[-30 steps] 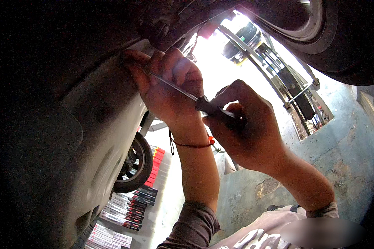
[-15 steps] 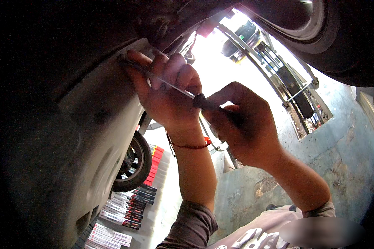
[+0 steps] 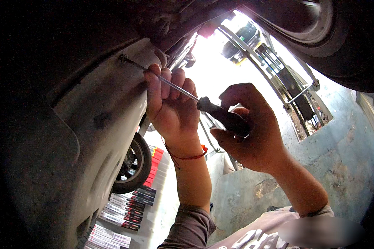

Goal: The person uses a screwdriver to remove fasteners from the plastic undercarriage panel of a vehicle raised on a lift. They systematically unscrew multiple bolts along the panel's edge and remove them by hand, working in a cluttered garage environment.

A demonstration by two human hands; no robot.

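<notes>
A screwdriver (image 3: 224,118) with a black handle and a long thin metal shaft slants up to the left. Its tip meets a small dark fastener (image 3: 124,58) on the grey panel (image 3: 108,95) of a vehicle's underside. My left hand (image 3: 172,99), wearing a red string bracelet (image 3: 191,157), pinches the shaft between thumb and forefinger, with the other fingers curled beside it. Around the rear of the handle, my right hand (image 3: 255,124) is loosely closed, its thumb and forefinger spread a little off the grip. Shadow hides part of the right fingers.
Dark vehicle parts hang close overhead, with a round wheel-like part (image 3: 316,25) at upper right. A mounted wheel (image 3: 135,166) stands past the panel, near stacked boxes (image 3: 120,209) and a red cabinet (image 3: 154,166). Beyond my right arm lie a metal ramp frame (image 3: 286,79) and a worn floor (image 3: 336,166).
My left hand has slid down the shaft away from the fastener, uncovering the tip. My right hand's fingers have loosened and spread around the handle.
</notes>
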